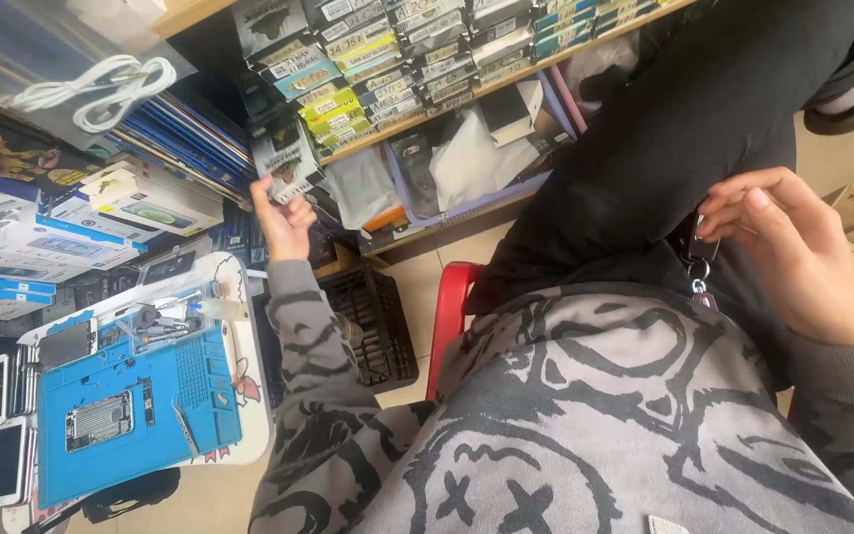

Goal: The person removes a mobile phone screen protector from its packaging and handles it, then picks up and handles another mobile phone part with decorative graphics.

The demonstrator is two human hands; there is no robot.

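The left hand (284, 220), in the upper middle-left of the frame, reaches up to a shelf and pinches a small flat packet (286, 158) with a dark printed card front; its fingers (267, 201) are closed on the packet's lower edge, and the packet stands just in front of a row of similar packets (387, 59) packed upright along the shelf above. The right hand (793, 252), at the right edge of the frame, rests against the person's black trousers (684, 109) with its fingers curled around a small dark key fob (701, 247); a metal ring and a small tag hang from the fob just below the hand. Both sleeves and the chest are covered by a grey sweatshirt (585, 415) printed with black smiley faces. In the lower left of the frame stands a small white bench (249, 396) carrying a blue work mat (140, 405); on the mat lies an opened phone (99, 420) with its insides showing, with tweezers (186, 431) just beside it. More phones (0, 435) lie at the bench's left edge. A coiled white cable (101, 89) hangs in a clear bag at the upper left, above stacked blue and white boxes (42, 242). A red chair edge (450, 316) shows near the middle, beside a black plastic basket (378, 321) on the floor.
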